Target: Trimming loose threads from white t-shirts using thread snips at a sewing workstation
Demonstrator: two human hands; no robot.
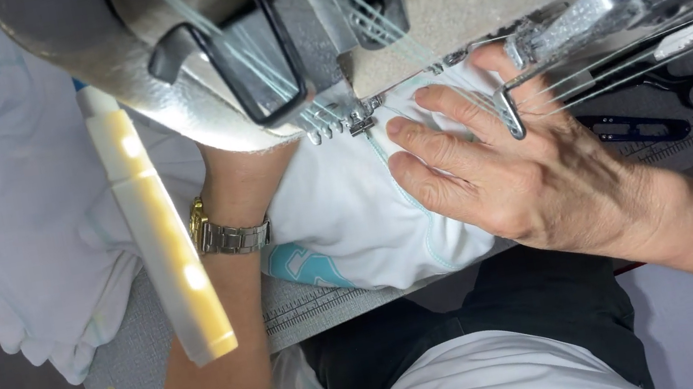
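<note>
I'm seeing both forearms bare, no sleeves showing. The left hand's wrist is wearing a metal link watch (226, 237), silver with a gold edge. The right hand (513, 170) is going ringless, and dark trousers are showing below.

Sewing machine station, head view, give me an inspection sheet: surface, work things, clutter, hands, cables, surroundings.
Surface: grey table with a ruler strip along its front edge.
Job's things: white fabric with a light blue print, under the sewing machine; pale threads run down it.
Clutter: black scissors, dark snips, more white cloth at left.
Grippers: right hand flat on the fabric; left hand hidden under the machine, wristwatch visible.
Cables: nothing seen.
Surroundings: lit lamp bar; dark floor.
</note>
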